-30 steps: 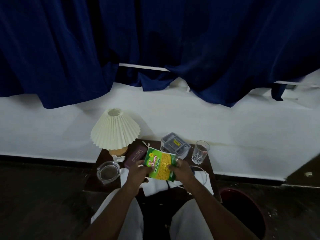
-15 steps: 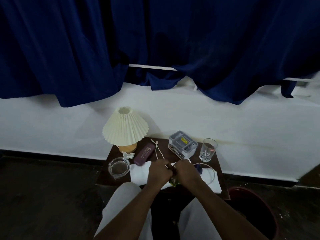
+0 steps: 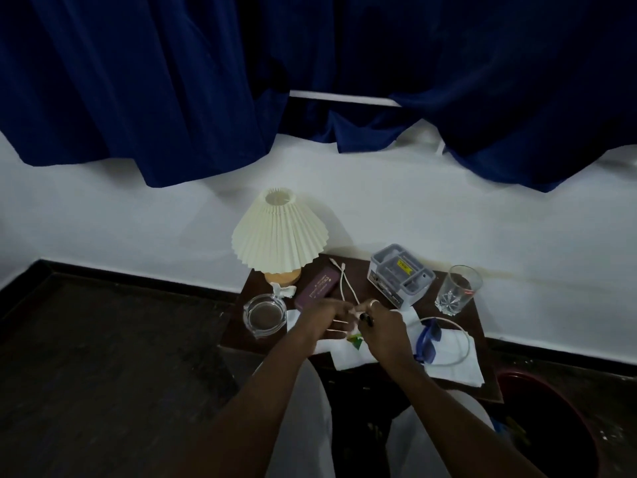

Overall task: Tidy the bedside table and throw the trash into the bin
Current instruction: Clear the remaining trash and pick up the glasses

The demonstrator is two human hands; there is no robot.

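Observation:
The dark wooden bedside table (image 3: 481, 343) stands against the white wall. Both hands meet above its front middle. My right hand (image 3: 384, 327) is closed around a crumpled green and yellow snack wrapper (image 3: 355, 340); only a small green corner shows below the fingers. My left hand (image 3: 322, 319) presses against the wrapper from the left, fingers stretched toward the right hand. A dark red bin (image 3: 517, 379) sits on the floor right of the table, partly cut off by the frame.
On the table are a pleated cream lamp (image 3: 280, 232), glass ashtray (image 3: 263, 313), purple case (image 3: 315, 286), white cable (image 3: 348, 282), grey plastic box (image 3: 400, 274), drinking glass (image 3: 456, 289), blue glasses (image 3: 429, 341) and white tissues (image 3: 455, 369). Blue curtains hang behind.
The flat snack wrapper held up in both hands has been crushed small between them and lowered toward the table. The view shifted left and down.

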